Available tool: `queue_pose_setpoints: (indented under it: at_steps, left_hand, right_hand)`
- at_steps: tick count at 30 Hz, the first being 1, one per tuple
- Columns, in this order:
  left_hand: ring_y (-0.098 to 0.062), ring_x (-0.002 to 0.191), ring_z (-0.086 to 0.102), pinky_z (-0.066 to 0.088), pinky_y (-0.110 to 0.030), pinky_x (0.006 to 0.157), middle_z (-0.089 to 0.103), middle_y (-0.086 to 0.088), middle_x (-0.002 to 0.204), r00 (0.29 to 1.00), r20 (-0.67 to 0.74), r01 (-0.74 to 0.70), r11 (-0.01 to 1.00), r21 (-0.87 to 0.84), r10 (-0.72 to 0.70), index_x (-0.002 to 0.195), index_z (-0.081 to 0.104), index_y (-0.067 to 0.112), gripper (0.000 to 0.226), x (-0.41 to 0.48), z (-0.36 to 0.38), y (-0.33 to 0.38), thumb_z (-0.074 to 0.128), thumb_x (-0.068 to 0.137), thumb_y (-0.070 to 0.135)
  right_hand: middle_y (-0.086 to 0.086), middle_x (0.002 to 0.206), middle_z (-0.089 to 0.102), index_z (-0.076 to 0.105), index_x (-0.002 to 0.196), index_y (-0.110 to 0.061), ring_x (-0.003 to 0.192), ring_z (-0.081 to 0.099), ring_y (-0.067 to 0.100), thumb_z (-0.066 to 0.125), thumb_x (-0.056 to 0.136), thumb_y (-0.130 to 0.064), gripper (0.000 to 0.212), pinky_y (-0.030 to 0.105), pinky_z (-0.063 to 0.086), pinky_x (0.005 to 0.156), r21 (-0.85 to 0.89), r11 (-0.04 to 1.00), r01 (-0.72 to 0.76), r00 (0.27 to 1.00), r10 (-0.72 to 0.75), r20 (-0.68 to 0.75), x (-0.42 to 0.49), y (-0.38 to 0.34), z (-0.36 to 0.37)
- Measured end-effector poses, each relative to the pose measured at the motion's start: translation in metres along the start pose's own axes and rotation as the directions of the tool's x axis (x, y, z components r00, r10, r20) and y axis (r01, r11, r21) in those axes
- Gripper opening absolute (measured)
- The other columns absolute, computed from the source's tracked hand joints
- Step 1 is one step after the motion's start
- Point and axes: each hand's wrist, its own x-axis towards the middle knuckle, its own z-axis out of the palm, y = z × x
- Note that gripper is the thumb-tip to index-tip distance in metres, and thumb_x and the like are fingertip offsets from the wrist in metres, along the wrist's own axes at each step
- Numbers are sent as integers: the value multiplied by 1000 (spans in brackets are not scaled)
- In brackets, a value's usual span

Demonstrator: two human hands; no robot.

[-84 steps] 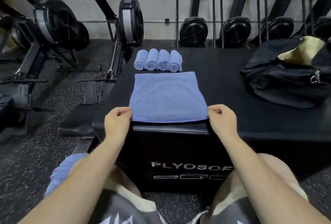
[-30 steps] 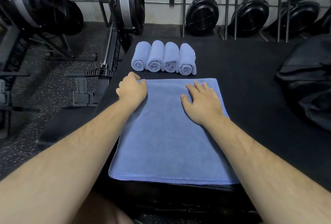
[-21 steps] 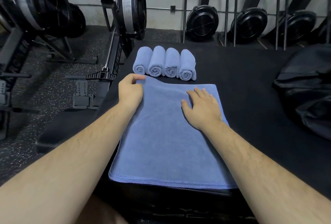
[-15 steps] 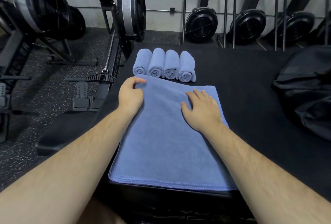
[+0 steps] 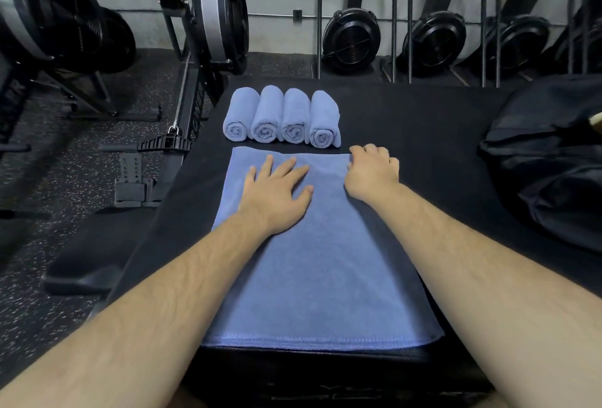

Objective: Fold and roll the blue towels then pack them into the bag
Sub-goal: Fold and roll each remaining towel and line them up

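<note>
Flat blue towel: spread on the black platform, near edge at the platform's front. Left hand lies on it with fingers straight and splayed; right hand curls round its far right corner. Four rolled towels sit side by side just beyond; black bag at right.

Only 1 view is given, taken from a camera worn on the person's head. The scene is looked at forward and steeply down, across the black bench toward the wall at the back. Both forearms are seen entering from the bottom edge, so the near part of the bench lies close under the lens. The wide angle bends the edges of the picture, and the rowing machines on the floor and the bag at the right edge are taken in.
</note>
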Motion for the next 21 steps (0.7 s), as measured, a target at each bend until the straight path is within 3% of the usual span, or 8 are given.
queue_pose_setpoints:
  at_steps: [5,7,10,12,14,16,18,21]
  left_hand:
    - [-24,157,4,3,-50,126,13,10,169,1000,-21,20,1000,15,-20,156,30,42,61,-1,2,1,34,98,62]
    - [-26,152,23,18,-47,124,29,2,164,992,-128,14,1000,-19,-17,148,47,33,61,-2,4,-1,40,94,61]
    - [-22,123,51,41,-41,106,54,1,130,969,-248,-3,999,-47,-9,125,65,19,60,-5,4,-4,43,86,59]
    - [-22,121,53,41,-43,106,58,3,126,972,-233,4,999,-37,-12,124,66,20,57,-4,4,-4,41,87,56]
    - [-22,135,47,35,-46,113,57,3,140,981,-193,15,998,-54,-25,132,62,25,51,-2,2,-3,40,94,50]
    - [-27,151,28,21,-47,123,42,3,159,990,-124,59,995,-82,-69,146,52,28,46,3,-1,-8,37,103,39]
    - [-30,156,10,7,-46,126,23,3,167,991,-27,131,990,-45,-132,156,37,28,50,8,-8,-17,28,107,33]
    - [-33,156,-2,-1,-46,126,5,2,171,981,54,180,980,83,-185,162,17,31,57,12,-15,-30,19,106,44]
  right_hand:
    - [6,119,52,60,112,-18,112,43,30,57,89,-12,23,39,34,93,-116,988,-102,964,69,-259,8,-7,-5]
    - [8,113,53,59,105,-15,108,46,33,58,83,-5,24,43,37,96,-115,984,-139,922,86,-379,5,-11,-5]
    - [11,109,54,57,103,-12,101,50,35,61,73,-3,32,44,42,94,-141,989,-41,867,-35,-497,-7,-21,-4]
    - [9,115,54,56,111,-14,106,49,32,57,78,-8,33,40,40,92,-101,986,132,901,-162,-403,-19,-40,2]
    - [7,124,57,59,119,-15,118,48,30,52,91,-14,29,37,37,95,101,953,286,939,-258,-228,-33,-60,13]
    - [6,147,50,54,138,-17,140,38,26,41,103,-25,38,36,28,111,224,933,283,959,-273,-75,-43,-67,25]
    - [2,167,23,33,157,-21,155,13,21,26,108,-39,53,39,8,125,167,953,251,966,-258,21,-51,-64,35]
    - [-2,171,2,14,163,-24,157,-5,18,15,108,-44,59,43,-4,127,91,968,236,964,-244,100,-55,-63,34]
